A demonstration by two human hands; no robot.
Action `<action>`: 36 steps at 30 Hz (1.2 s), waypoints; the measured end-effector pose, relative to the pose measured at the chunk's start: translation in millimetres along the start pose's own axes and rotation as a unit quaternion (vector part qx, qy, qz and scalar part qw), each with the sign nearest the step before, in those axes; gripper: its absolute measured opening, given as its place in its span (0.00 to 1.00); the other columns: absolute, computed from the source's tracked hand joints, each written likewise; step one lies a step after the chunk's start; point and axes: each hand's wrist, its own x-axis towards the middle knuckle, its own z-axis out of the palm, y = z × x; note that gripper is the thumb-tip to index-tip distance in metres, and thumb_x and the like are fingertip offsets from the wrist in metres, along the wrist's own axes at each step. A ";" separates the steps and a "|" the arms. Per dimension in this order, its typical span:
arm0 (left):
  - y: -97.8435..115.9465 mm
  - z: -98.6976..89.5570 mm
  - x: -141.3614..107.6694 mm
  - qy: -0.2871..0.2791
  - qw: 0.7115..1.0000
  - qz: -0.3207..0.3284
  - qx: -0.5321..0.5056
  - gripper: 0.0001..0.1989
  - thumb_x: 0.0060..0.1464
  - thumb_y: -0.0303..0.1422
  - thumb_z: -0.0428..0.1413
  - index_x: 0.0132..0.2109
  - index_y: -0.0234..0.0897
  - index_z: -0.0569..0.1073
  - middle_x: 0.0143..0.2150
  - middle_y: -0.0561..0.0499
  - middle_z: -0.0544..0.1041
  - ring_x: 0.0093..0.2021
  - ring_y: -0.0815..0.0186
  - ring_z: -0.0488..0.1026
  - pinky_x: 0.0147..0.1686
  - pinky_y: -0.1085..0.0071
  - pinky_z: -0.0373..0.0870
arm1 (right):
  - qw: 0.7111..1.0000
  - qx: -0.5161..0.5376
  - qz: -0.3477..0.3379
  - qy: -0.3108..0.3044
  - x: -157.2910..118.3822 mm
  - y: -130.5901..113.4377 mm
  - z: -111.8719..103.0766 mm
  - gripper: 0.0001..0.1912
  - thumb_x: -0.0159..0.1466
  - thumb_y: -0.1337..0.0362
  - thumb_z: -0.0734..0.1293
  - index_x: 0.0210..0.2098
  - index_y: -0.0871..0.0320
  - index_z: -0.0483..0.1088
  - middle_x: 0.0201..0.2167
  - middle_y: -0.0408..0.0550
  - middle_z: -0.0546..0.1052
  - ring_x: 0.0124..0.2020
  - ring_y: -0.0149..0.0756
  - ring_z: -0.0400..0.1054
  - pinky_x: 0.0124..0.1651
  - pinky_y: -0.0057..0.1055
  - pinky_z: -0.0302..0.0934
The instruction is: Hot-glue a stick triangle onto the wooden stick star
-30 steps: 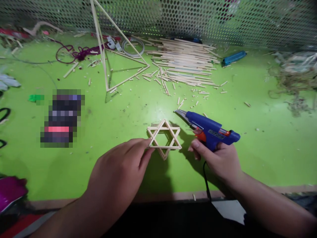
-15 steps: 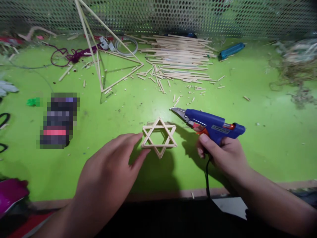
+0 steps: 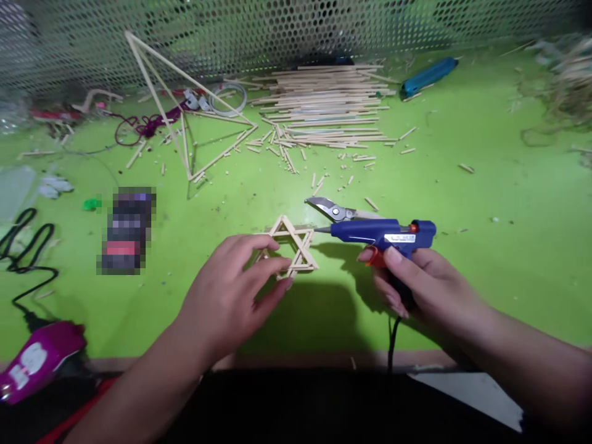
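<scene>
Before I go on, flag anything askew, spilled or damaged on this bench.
Short stick offcuts lie scattered, untidy in front of the neater pile of long sticks. The shears sit partly hidden behind the glue gun. Nothing looks plainly broken.

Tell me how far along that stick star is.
Done: the star has its six-pointed outline.
In hand: the left hand steadies it; the right hand holds the glue gun, nozzle at one corner.
Left: perhaps gluing there; the glue itself is too small to see.
</scene>
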 end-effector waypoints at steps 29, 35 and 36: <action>0.3 -11.2 -11.4 -0.033 0.995 0.013 0.093 0.14 0.71 0.24 0.59 0.60 0.38 0.78 0.60 0.43 0.81 0.58 0.55 0.81 0.58 0.60 0.76 | 0.992 -0.115 0.037 -0.037 7.3 13.9 -15.4 0.34 0.71 0.28 0.65 0.41 0.54 0.78 0.16 0.39 0.72 0.15 0.29 0.62 0.17 0.27 0.52; 0.7 -11.5 -11.8 -0.032 0.995 0.006 0.089 0.13 0.71 0.24 0.59 0.59 0.41 0.78 0.59 0.45 0.81 0.57 0.57 0.81 0.58 0.61 0.76 | 0.991 -0.121 0.044 -0.039 7.5 13.1 -13.7 0.34 0.72 0.28 0.65 0.38 0.54 0.76 0.18 0.40 0.74 0.16 0.28 0.65 0.20 0.24 0.57; 0.6 -11.4 -11.7 -0.033 0.995 0.005 0.089 0.14 0.72 0.24 0.59 0.59 0.41 0.78 0.60 0.45 0.81 0.57 0.57 0.81 0.58 0.61 0.76 | 0.990 -0.127 0.044 -0.037 7.4 13.8 -14.2 0.35 0.71 0.28 0.64 0.37 0.55 0.76 0.18 0.40 0.74 0.16 0.28 0.65 0.19 0.24 0.57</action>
